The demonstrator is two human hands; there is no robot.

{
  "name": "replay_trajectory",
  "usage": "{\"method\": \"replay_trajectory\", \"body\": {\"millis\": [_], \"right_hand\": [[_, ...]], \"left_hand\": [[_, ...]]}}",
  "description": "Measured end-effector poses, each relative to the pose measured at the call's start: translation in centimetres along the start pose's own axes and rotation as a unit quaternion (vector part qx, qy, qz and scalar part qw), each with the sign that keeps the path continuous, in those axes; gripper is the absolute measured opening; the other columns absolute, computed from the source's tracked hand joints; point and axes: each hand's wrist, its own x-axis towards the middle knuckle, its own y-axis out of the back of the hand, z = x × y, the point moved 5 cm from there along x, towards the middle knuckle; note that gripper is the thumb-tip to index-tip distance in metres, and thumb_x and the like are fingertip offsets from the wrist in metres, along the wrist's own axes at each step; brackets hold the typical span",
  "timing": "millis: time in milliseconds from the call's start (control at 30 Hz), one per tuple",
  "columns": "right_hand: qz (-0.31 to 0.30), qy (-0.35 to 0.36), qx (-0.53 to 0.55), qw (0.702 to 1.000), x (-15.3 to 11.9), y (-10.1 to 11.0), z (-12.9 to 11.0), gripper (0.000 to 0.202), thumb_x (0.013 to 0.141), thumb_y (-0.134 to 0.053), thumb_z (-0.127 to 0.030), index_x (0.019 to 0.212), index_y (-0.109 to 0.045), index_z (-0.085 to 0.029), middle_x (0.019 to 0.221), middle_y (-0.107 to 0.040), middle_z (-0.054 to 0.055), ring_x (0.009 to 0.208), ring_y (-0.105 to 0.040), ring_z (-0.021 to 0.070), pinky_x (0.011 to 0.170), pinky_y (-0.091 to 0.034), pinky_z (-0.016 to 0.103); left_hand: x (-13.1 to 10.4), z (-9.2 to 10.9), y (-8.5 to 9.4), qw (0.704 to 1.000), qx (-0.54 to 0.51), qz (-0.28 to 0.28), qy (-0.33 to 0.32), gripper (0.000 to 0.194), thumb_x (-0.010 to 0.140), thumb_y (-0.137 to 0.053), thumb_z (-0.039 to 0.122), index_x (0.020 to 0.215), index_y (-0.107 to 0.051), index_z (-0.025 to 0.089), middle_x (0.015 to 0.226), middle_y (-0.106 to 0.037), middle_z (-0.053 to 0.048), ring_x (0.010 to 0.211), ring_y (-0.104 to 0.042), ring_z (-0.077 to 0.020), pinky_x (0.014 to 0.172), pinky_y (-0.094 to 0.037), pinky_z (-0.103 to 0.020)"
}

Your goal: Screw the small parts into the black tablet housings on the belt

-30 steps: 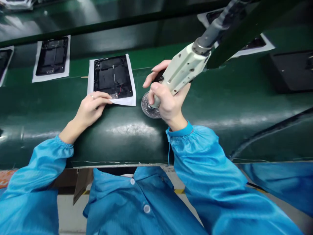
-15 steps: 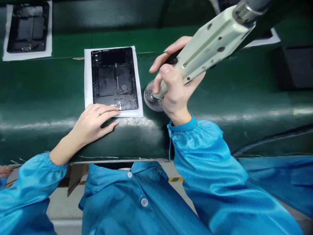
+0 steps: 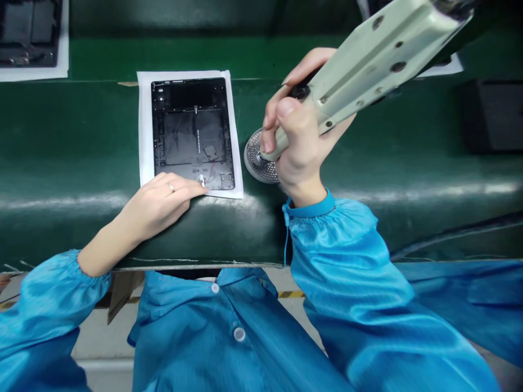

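Right hand (image 3: 302, 136) closed around the neck of a pale handheld tool (image 3: 371, 71), thumb on the near side, fingers wrapping the far side; tool tilted, upper end toward top right. Perforated round disc (image 3: 255, 163) at its lower end, just right of the white sheet (image 3: 146, 120); can't tell if the disc touches the bench (image 3: 93, 141). Left hand (image 3: 163, 201), ring (image 3: 171, 187) on one finger, fingertips at the bottom edge of the black tablet housing (image 3: 183, 136); pinching or only pressing, can't tell. Housing lies flat on the sheet, inside facing up, thin red wire (image 3: 212, 171) near its lower right. Further out: another housing (image 3: 26, 32) on white backing at upper left, cut by the frame; dark box (image 3: 496, 117) at right; black cable (image 3: 457, 233) across the bench's right side.
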Motion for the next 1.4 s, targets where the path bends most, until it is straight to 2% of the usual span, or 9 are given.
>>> {"method": "replay_trajectory", "body": {"millis": [233, 367, 500, 600, 767, 900, 1033, 1200, 1400], "right_hand": [[-0.009, 0.023, -0.023, 0.999, 0.1, -0.3, -0.3, 0.065, 0.093, -0.060, -0.094, 0.112, -0.056, -0.031, 0.081, -0.054, -0.002, 0.051, -0.042, 0.0117, 0.043, -0.039, 0.033], [0.001, 0.031, -0.034, 0.999, 0.1, -0.1, -0.2, 0.073, 0.090, -0.060, -0.098, 0.121, -0.057, -0.031, 0.107, -0.068, 0.004, 0.067, -0.060, 0.0143, 0.040, -0.041, 0.031], [0.001, 0.010, 0.033, 0.999, 0.2, 0.2, 0.0, 0.048, 0.095, -0.081, -0.071, 0.121, -0.067, -0.034, 0.106, -0.069, 0.003, 0.067, -0.061, 0.0127, 0.043, -0.049, 0.028], [0.039, 0.071, 0.102, 0.991, 0.5, 0.8, -0.7, 0.037, 0.090, -0.092, -0.057, 0.116, -0.076, -0.035, 0.102, -0.067, 0.003, 0.074, -0.066, 0.0136, 0.040, -0.043, 0.022], [0.102, 0.088, 0.086, 0.987, 0.0, 1.2, -2.2, 0.015, 0.098, -0.082, -0.032, 0.113, -0.081, -0.036, 0.123, -0.067, 0.002, 0.070, -0.062, 0.0073, 0.045, -0.042, 0.019], [0.073, 0.048, 0.029, 0.996, -1.0, 0.5, -3.0, 0.015, 0.103, -0.078, -0.043, 0.117, -0.076, -0.040, 0.110, -0.064, 0.001, 0.063, -0.055, 0.0070, 0.046, -0.042, 0.020], [0.048, 0.024, 0.045, 0.998, -1.5, 0.0, -3.0, 0.028, 0.098, -0.081, -0.053, 0.121, -0.070, -0.042, 0.100, -0.064, -0.001, 0.053, -0.045, 0.0029, 0.042, -0.035, 0.017], [0.065, 0.037, -0.021, 0.997, -1.5, 0.1, -3.7, 0.042, 0.095, -0.081, -0.067, 0.117, -0.071, -0.033, 0.134, -0.062, 0.004, 0.078, -0.068, 0.0114, 0.044, -0.052, 0.019], [0.039, 0.027, -0.019, 0.999, -1.7, -0.6, -4.9, 0.023, 0.103, -0.077, -0.058, 0.119, -0.079, -0.042, 0.131, -0.062, -0.003, 0.094, -0.073, 0.0127, 0.056, -0.058, 0.020]], "left_hand": [[2.2, 1.3, 0.9, 0.992, -0.102, -0.078, 0.005, 0.020, 0.115, -0.060, 0.037, 0.126, -0.077, 0.035, 0.121, -0.084, 0.000, 0.106, -0.082, -0.0240, 0.097, -0.065, -0.041], [4.9, -0.1, 1.1, 0.996, -0.046, -0.031, 0.071, 0.026, 0.114, -0.058, 0.037, 0.126, -0.077, 0.027, 0.127, -0.080, -0.006, 0.117, -0.078, -0.0301, 0.106, -0.063, -0.048], [5.8, -2.0, -0.2, 0.991, -0.001, 0.011, 0.134, 0.035, 0.105, -0.073, 0.041, 0.134, -0.074, 0.021, 0.137, -0.069, -0.014, 0.128, -0.070, -0.0388, 0.114, -0.058, -0.058], [5.6, -2.5, -1.5, 0.989, 0.009, 0.027, 0.147, 0.040, 0.101, -0.080, 0.044, 0.134, -0.073, 0.021, 0.136, -0.067, -0.015, 0.126, -0.067, -0.0414, 0.114, -0.055, -0.063], [5.4, -2.4, -2.2, 0.985, -0.013, 0.038, 0.167, 0.027, 0.103, -0.079, 0.040, 0.124, -0.072, 0.023, 0.136, -0.069, -0.012, 0.126, -0.067, -0.0406, 0.113, -0.053, -0.065], [5.8, -1.7, -2.1, 0.983, -0.055, 0.032, 0.170, 0.015, 0.104, -0.073, 0.028, 0.118, -0.070, 0.024, 0.124, -0.076, -0.007, 0.122, -0.070, -0.0363, 0.113, -0.053, -0.063], [6.2, -0.9, -2.4, 0.983, -0.082, 0.028, 0.161, 0.022, 0.103, -0.066, 0.019, 0.124, -0.066, 0.025, 0.126, -0.074, -0.007, 0.120, -0.071, -0.0335, 0.110, -0.057, -0.059], [6.4, -0.9, -2.9, 0.985, -0.026, 0.062, 0.162, 0.031, 0.108, -0.067, 0.032, 0.138, -0.064, 0.024, 0.149, -0.064, -0.014, 0.141, -0.060, -0.0455, 0.118, -0.047, -0.070], [6.6, -1.1, -2.6, 0.989, -0.033, 0.043, 0.140, 0.022, 0.110, -0.065, 0.032, 0.131, -0.064, 0.025, 0.136, -0.071, -0.010, 0.134, -0.065, -0.0420, 0.120, -0.045, -0.071]]}}
